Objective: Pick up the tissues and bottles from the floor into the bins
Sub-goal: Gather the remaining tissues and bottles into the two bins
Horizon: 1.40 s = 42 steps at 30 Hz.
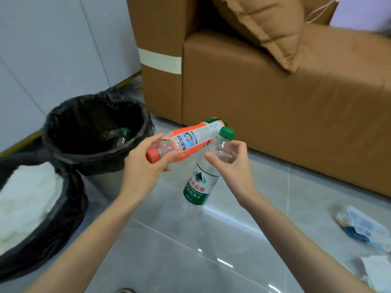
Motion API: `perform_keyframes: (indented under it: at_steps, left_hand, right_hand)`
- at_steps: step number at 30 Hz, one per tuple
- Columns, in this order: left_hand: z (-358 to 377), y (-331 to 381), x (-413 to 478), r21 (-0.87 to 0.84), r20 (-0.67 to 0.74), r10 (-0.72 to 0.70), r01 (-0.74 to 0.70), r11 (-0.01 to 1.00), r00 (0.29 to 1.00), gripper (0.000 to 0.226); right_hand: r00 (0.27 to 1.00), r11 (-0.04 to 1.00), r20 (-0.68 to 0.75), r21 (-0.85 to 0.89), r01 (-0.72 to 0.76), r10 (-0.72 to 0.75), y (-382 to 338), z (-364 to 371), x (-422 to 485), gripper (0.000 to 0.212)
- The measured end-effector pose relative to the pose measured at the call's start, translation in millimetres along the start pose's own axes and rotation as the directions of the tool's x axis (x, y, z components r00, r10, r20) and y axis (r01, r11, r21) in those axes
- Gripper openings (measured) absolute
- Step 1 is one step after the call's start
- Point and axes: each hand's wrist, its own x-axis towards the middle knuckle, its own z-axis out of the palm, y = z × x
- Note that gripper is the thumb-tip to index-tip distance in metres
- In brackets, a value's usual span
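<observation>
My left hand [146, 163] grips an orange-labelled bottle [190, 138] with a red cap, held lying sideways just right of the far bin [63, 144]. My right hand [234, 166] holds a clear water bottle [201, 182] with a green label and green cap by its upper part, hanging almost upright above the floor. The far bin, lined with a black bag, holds a clear bottle [123, 135] with a green cap. The near bin [63, 216], also black-lined, holds white tissues [25, 199]. A blue-and-white tissue pack [364, 227] and a crumpled tissue [374, 269] lie on the floor at right.
A brown sofa [285, 106] with a cushion [270, 28] stands behind the hands. A pale wall [53, 49] runs behind the bins. The floor is grey glossy tile [201, 250]. A dark shoe tip [124, 290] shows at the bottom edge.
</observation>
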Motion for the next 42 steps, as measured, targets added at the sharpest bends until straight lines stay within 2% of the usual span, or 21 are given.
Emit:
perform_keyframes:
  at_steps: [3, 5, 8, 12, 15, 19, 23, 25, 28, 31, 33, 35, 39, 42]
  left_hand:
    - [-21.8, 15.7, 13.3, -0.099, -0.075, 0.034, -0.041, 0.994, 0.997, 0.049]
    - [-34.5, 27.5, 20.9, -0.120, -0.141, 0.068, -0.086, 0.989, 0.988, 0.050]
    - [-62.5, 44.0, 31.7, -0.066, -0.274, 0.145, -0.169, 0.983, 0.951, 0.049]
    - [-107.5, 51.1, 41.7, 0.087, -0.434, 0.229, -0.212, 0.973, 0.871, 0.051]
    - [-135.7, 45.3, 43.9, 0.217, -0.460, 0.264, -0.181, 0.959, 0.848, 0.049]
    - [-166.9, 28.6, 46.0, 0.392, -0.414, 0.339, -0.170, 0.904, 0.845, 0.037]
    - [-178.5, 13.9, 52.0, 0.536, -0.339, 0.385, -0.160, 0.829, 0.858, 0.028]
    - [-181.5, 4.3, 61.3, 0.601, -0.257, 0.347, -0.132, 0.788, 0.902, 0.029]
    - [-179.6, -9.3, 77.4, 0.718, -0.138, 0.204, -0.044, 0.695, 0.969, 0.030]
    - [-167.4, -16.2, 84.9, 0.814, -0.036, 0.089, -0.022, 0.580, 0.995, 0.035]
    - [-160.5, -19.7, 89.4, 0.835, 0.004, 0.085, -0.050, 0.548, 0.996, 0.038]
    - [-158.1, -22.9, 97.5, 0.815, 0.015, 0.091, -0.065, 0.575, 0.996, 0.043]
    - [-157.5, -26.0, 116.1, 0.703, -0.036, 0.046, -0.007, 0.711, 0.998, 0.054]
    - [-151.3, -26.5, 118.7, 0.617, -0.070, 0.062, -0.006, 0.787, 0.996, 0.056]
  right_hand:
    - [0.991, 0.991, -0.025, 0.034, 0.132, -0.132, -38.3, 27.3, 12.0, 0.050]
    - [0.986, 0.979, -0.055, 0.123, 0.161, -0.155, -66.4, 40.5, 21.4, 0.050]
    - [0.988, 0.943, -0.057, 0.296, 0.153, -0.142, -105.3, 64.6, 37.8, 0.051]
    - [0.984, 0.900, -0.040, 0.398, 0.177, -0.176, -132.5, 104.7, 51.8, 0.056]
    - [0.969, 0.929, -0.006, 0.285, 0.237, -0.246, -129.0, 134.8, 54.1, 0.057]
    - [0.939, 0.951, 0.150, 0.068, 0.301, -0.308, -112.8, 173.0, 50.0, 0.055]
    - [0.906, 0.895, 0.249, -0.208, 0.395, -0.342, -89.9, 197.8, 51.0, 0.051]
    - [0.900, 0.849, 0.294, -0.330, 0.413, -0.323, -79.5, 205.8, 51.4, 0.052]
    - [0.903, 0.739, 0.297, -0.522, 0.425, -0.309, -66.9, 212.0, 55.0, 0.051]
    - [0.916, 0.656, 0.272, -0.639, 0.402, -0.297, -67.2, 213.5, 58.9, 0.051]
    - [0.918, 0.631, 0.272, -0.668, 0.396, -0.288, -68.8, 213.6, 61.7, 0.052]
    - [0.918, 0.607, 0.276, -0.690, 0.396, -0.285, -68.7, 213.8, 63.5, 0.050]
    - [0.914, 0.601, 0.304, -0.688, 0.407, -0.270, -69.0, 212.1, 65.4, 0.038]
    - [0.917, 0.643, 0.320, -0.655, 0.397, -0.240, -66.7, 207.8, 71.8, 0.044]
